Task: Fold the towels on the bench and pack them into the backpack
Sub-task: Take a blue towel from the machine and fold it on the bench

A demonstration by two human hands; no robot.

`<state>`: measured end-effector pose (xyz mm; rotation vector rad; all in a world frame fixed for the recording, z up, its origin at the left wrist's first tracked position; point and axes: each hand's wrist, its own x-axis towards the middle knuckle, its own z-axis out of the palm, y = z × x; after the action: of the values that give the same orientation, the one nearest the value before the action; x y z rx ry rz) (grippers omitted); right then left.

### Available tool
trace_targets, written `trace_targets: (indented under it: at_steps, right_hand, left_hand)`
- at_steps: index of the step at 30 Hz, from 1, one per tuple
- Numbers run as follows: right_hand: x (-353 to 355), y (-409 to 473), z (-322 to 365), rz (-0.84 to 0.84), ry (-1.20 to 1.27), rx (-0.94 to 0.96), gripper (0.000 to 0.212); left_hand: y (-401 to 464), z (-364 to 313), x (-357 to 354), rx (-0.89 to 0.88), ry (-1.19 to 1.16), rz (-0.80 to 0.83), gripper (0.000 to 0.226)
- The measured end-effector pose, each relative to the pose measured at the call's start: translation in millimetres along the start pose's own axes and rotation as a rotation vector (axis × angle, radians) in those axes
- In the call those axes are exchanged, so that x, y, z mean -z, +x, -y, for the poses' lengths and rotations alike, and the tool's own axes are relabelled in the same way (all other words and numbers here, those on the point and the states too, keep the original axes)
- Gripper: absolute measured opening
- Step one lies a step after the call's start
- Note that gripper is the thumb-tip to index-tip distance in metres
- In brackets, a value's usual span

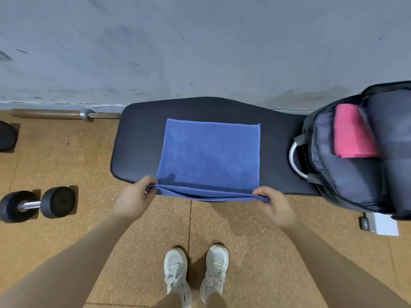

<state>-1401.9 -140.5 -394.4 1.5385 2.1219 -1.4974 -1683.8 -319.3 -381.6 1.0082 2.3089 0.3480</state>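
Towel: the blue towel (pixel 209 152) lies flat on the bench (pixel 138 138), near edge lifted.
Grip: our left hand (pixel 133 200) and right hand (pixel 274 206) each pinch 1 near corner, the right blurred.
Fold: we carry both corners level to the far edge.
Backpack: the backpack (pixel 347 174) gapes open at right, probably a pink towel (pixel 353 132) inside.

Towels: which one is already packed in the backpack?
The pink towel, folded inside the open backpack. The blue towel lies on the bench, its near corners held by both hands.

Grey scuffed wall (pixel 200 41) above tan speckled floor (pixel 222 230); dumbbell (pixel 37 204) and barbell (pixel 64 113) at left.
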Motion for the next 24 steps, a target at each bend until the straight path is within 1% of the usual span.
trace_targets:
  at_steps: [2,5,7,8,10,12,17,21,24]
  right_hand:
    - [12.8,7.5,13.3,-0.101,0.156,-0.021,0.025]
    - [24.9,34.7,33.9,-0.176,0.295,-0.064,0.01]
    - [29.3,58.2,43.7,-0.228,0.327,-0.076,0.007]
    - [31.3,70.1,47.8,-0.256,0.301,-0.07,0.007]
    - [34.8,93.8,55.2,-0.298,0.178,-0.047,0.006]
    - [36.7,118.1,60.3,-0.334,0.099,-0.054,0.012]
    - [35.8,170.7,59.2,-0.344,0.037,-0.15,0.022]
    - [33.7,193.9,56.8,-0.352,-0.107,-0.203,0.022]
    - [30.5,203.0,59.5,-0.364,-0.146,-0.301,0.022]
  left_hand:
    - [12.3,-8.2,8.6,0.083,-0.149,-0.035,0.003]
    - [42.9,-23.1,14.9,0.132,-0.343,-0.088,0.01]
    - [67.5,-31.4,17.0,0.178,-0.469,-0.117,0.012]
    - [80.4,-34.4,17.3,0.19,-0.502,-0.123,0.013]
    - [106.8,-38.3,18.4,0.178,-0.461,-0.11,0.014]
    - [131.6,-36.7,16.5,0.148,-0.362,-0.085,0.014]
    - [186.6,-27.0,6.4,0.151,-0.287,-0.058,0.015]
    - [214.1,-23.0,-2.1,0.129,-0.13,-0.016,0.025]
    - [222.7,-26.9,-8.1,0.152,-0.045,-0.029,0.024]
